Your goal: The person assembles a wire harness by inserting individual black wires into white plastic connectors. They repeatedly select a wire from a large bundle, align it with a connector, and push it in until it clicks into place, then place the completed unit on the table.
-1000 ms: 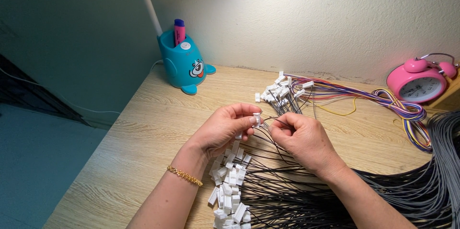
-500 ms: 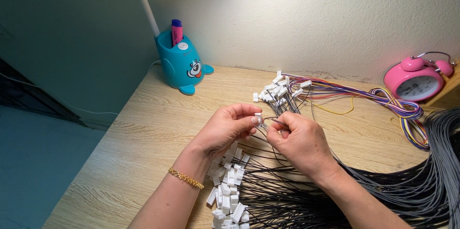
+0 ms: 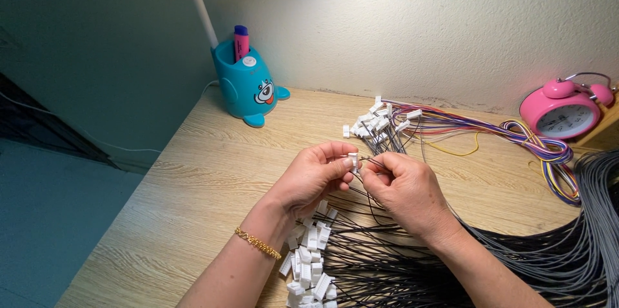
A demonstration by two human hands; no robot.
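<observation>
Compared with the earlier frames we see almost no change: both hands sit in the same spot above the desk, the pinch point maybe a touch lower and closer to us, the view slightly shifted.

Left hand has thumb and forefinger clamped on a small white connector housing. Housing stands roughly upright, long axis near vertical in the view, one end facing up toward the wall; which end is the open one we can't tell.

Right hand has fingers curled tight, pinching thin black wires right at the housing; the 2 hands touch at the fingertips. Whether a wire is seated in the housing is hidden by the fingers.

Around them:
- loose pile of white housings on the wooden desk, just below the left wrist, gold bracelet on that wrist
- bundle of black wires fanning out under the right forearm
- finished multicoloured harnesses with white plugs just beyond the hands
- grey cable bundle at right
- blue cartoon pen holder at back left, pink alarm clock at back right
</observation>
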